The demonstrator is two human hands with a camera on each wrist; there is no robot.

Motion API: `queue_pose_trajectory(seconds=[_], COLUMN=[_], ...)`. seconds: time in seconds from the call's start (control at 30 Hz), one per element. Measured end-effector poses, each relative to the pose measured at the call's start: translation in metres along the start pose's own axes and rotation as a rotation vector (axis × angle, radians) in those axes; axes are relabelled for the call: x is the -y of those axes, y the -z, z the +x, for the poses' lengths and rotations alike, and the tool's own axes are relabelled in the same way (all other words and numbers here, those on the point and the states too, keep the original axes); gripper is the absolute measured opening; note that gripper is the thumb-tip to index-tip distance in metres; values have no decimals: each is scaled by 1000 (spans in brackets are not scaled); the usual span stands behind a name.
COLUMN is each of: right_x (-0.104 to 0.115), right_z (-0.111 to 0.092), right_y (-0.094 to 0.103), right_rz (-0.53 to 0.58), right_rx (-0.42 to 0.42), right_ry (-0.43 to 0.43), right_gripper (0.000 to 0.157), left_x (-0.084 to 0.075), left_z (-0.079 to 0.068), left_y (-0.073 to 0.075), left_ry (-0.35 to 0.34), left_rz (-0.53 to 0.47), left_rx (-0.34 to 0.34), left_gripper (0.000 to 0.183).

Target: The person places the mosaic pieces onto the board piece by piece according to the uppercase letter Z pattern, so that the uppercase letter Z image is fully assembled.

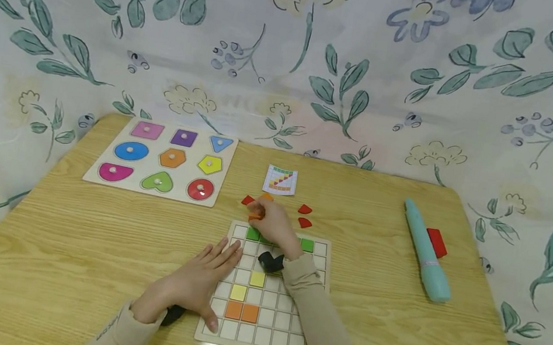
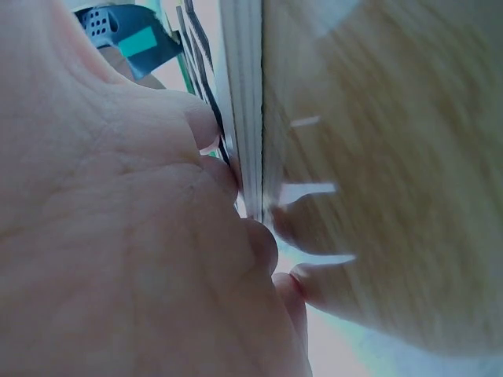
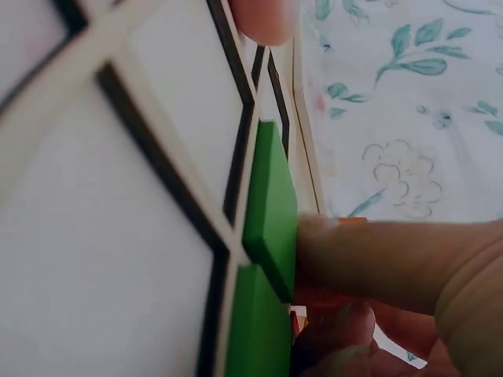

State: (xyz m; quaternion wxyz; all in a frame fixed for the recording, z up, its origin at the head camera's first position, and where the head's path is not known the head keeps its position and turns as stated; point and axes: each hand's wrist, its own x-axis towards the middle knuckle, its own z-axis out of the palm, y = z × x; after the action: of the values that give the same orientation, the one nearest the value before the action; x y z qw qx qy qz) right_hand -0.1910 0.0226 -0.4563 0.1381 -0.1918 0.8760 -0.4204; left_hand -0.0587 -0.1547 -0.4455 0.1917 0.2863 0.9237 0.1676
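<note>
A wooden grid board (image 1: 280, 344) lies in front of me, with green tiles (image 1: 307, 245) in its far row, yellow tiles (image 1: 238, 292) along a diagonal and orange tiles (image 1: 249, 313) near its close end. Fingers spread, my left hand (image 1: 192, 281) rests across the board's left edge, thumb and fingertips on it. Just past the far edge, my right hand (image 1: 276, 225) pinches an orange tile (image 1: 254, 216) between thumb and curled fingers. In the right wrist view, the thumb is beside a green tile (image 3: 271, 212) and partly hides the orange piece.
Red quarter-shaped pieces (image 1: 304, 222) and another orange piece (image 1: 266, 196) lie beyond the board. A pattern card (image 1: 280, 180) sits farther back. At left is a knobbed shape puzzle (image 1: 186, 174); at right are a teal stick-shaped object (image 1: 427, 252) and a red block (image 1: 437, 243).
</note>
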Motion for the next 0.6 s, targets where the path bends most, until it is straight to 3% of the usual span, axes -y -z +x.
queue_pose_trajectory(seconds=[0.17, 0.4, 0.6], right_x=[-5, -8, -10], right_z=[-3, -17, -39], right_y=[6, 23, 35], right_rz=[92, 395, 452], right_rx=[-20, -9, 80], right_ry=[-41, -137, -147], right_gripper=[20, 22, 21], left_x=[0, 0, 1], left_z=[1, 1, 2], left_y=[-1, -1, -2], left_ry=[6, 10, 16], left_rz=[-2, -3, -9], left_rx=[5, 8, 12], left_gripper=[141, 142, 141])
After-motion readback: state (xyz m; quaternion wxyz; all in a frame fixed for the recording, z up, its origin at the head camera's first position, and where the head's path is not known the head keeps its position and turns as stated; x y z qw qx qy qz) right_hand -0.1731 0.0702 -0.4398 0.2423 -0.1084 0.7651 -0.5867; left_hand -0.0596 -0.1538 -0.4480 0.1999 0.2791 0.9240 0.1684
